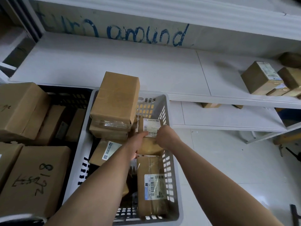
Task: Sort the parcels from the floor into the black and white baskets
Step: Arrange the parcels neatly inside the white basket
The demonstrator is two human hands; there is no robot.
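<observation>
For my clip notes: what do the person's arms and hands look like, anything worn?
Left forearm and right forearm are bare up to the frame edge. Left hand and right hand wear no gloves; no sleeve, watch or bracelet shows.

Left hand (138, 141), right hand (164, 136) hold parcel (150, 124) in white basket (81, 144)

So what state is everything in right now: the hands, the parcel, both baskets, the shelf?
White plastic basket: partly filled with parcels.
Black plastic basket: packed with brown boxes.
Left hand: grips the left side of a small brown cardboard parcel with a white label.
Right hand: grips the same parcel's right side.
White shelf: a few cardboard boxes at its right end.
</observation>
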